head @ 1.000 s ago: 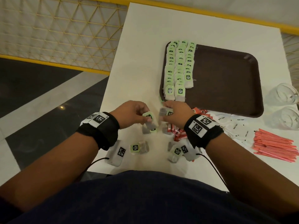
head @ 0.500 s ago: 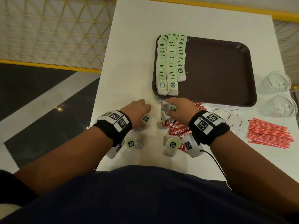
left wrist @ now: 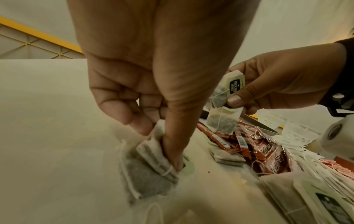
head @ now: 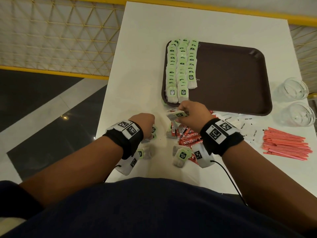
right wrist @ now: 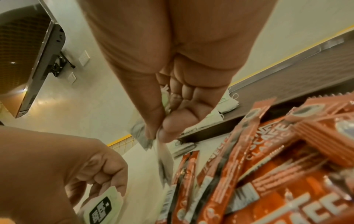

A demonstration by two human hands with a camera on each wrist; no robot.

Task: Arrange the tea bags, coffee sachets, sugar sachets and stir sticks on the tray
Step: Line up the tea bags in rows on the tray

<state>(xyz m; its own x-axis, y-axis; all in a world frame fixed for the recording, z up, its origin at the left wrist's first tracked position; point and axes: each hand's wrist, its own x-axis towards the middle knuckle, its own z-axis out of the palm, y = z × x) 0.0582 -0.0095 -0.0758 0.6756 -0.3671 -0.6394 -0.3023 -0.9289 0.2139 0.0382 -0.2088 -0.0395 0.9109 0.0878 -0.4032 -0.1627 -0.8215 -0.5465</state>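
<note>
Two tea bags (left wrist: 223, 104) pinched in my right hand (head: 192, 112) | left hand (head: 144, 122) pinching loose tea bag (left wrist: 151, 163) on table | I'd lay mine on third tray row (head: 191, 66), tags up, overlapping

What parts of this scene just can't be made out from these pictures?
- Head view: the left hand covers its own tea bags; their count is unclear.
- Head view: small print on the white sugar sachets is too small to read.
- Right wrist view: the coffee sachets are blurred and cut by the edge.
- Left wrist view: the tray is almost wholly hidden behind the right hand.
</note>
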